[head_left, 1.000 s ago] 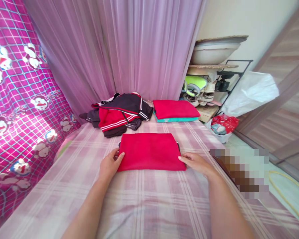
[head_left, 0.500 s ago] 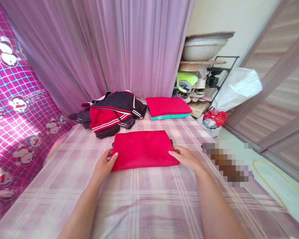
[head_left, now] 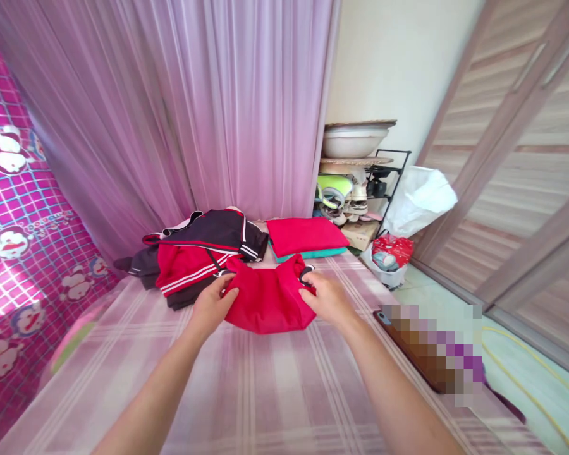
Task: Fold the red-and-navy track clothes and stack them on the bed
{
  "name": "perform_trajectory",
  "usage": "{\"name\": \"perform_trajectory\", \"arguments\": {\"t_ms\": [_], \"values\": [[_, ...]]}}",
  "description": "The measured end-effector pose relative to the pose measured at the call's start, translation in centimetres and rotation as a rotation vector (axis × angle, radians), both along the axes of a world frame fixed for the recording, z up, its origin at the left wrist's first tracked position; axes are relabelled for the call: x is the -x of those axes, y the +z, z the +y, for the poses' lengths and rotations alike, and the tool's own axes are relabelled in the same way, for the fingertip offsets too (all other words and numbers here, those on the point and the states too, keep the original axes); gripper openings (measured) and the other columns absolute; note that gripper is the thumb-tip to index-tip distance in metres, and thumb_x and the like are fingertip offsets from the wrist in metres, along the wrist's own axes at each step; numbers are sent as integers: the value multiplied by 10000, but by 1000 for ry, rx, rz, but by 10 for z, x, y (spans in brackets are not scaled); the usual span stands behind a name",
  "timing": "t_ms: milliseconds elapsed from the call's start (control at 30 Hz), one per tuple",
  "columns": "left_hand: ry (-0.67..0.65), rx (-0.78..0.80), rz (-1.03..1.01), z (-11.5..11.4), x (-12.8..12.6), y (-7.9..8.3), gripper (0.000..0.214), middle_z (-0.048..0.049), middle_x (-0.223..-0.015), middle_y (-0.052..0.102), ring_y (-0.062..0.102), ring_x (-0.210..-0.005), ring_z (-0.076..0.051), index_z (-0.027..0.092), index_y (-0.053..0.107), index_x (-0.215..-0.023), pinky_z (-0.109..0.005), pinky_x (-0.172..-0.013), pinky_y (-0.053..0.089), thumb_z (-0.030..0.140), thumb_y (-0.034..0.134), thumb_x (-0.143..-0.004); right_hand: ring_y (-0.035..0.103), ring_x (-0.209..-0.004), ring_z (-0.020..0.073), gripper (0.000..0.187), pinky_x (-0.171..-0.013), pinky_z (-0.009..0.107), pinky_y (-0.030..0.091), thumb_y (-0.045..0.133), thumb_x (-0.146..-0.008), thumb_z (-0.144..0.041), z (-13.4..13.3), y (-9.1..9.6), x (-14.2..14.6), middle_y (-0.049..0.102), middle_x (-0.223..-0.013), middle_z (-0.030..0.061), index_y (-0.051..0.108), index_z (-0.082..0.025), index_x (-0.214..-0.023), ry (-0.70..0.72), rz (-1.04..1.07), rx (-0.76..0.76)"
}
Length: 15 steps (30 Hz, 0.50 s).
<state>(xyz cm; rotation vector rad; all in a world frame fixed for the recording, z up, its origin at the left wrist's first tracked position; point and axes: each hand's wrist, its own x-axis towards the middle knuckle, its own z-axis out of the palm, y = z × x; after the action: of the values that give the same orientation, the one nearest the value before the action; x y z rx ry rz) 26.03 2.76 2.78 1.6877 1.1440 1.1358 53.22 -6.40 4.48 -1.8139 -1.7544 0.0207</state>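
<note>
Pale checked bedding (head_left: 265, 392) spreads before a lilac curtain (head_left: 194, 107). At the left, a heap of dark and red clothes (head_left: 194, 253) lies unfolded, apparently yet to be done. The left hand (head_left: 212, 308) and right hand (head_left: 325, 297) each pinch an end of the folded red garment (head_left: 268, 297), which sags low over the bed. Right of it, a folded pile (head_left: 306, 235) looks finished.

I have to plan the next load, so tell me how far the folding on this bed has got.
Done: a folded red piece lies stacked on a teal piece at the far end of the bed. In hand: the left hand and right hand grip the ends of a folded red garment, which sags between them. Left: the heap of dark and red striped clothes looks unfolded.
</note>
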Motion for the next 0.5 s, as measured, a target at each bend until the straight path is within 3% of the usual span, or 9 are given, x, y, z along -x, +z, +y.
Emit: {"name": "perform_trajectory", "arguments": {"t_ms": [133,267,333,433,500], "values": [[-62,-159,-25,48,-41,33,393,-32,-1058,760,696,-984,-225,228,702,-1106,-372,-926,547,348,690,-732,655,-916,211,216,-776,283,442,571,-847,-225,41,36,-23,724,-1000,64,690,-217,-1026,-51,-151,-51],[-135,-293,-182,103,-94,67,357,-30,-1093,746,686,-1011,-200,217,678,-1121,-356,-971,526,287,642,-772,646,-982,233,259,-820,307,457,541,-892,-257,83,80,-61,709,-1089,78,685,-216,-1104,-180,-259,-162],[-136,-332,-280,129,-123,76,345,-29,-1105,737,681,-1027,-187,212,660,-1129,-347,-992,515,256,625,-789,641,-1018,244,277,-842,322,465,534,-912,-287,103,100,-84,701,-1142,78,679,-226,-1140,-261,-276,-215],[-77,-242,-403,162,-165,65,371,-41,-1183,711,666,-1083,-172,215,622,-1181,-325,-1004,512,207,624,-810,636,-1075,264,332,-874,347,475,509,-946,-334,131,110,-118,685,-1212,94,651,-228,-1227,-421,-235,-211],[-24,-21,-427,176,-186,42,435,-52,-1214,698,669,-1087,-164,225,573,-1257,-303,-960,539,180,626,-828,630,-1116,277,392,-906,366,475,482,-964,-334,147,96,-137,668,-1250,129,603,-193,-1309,-535,-174,-122]]}}
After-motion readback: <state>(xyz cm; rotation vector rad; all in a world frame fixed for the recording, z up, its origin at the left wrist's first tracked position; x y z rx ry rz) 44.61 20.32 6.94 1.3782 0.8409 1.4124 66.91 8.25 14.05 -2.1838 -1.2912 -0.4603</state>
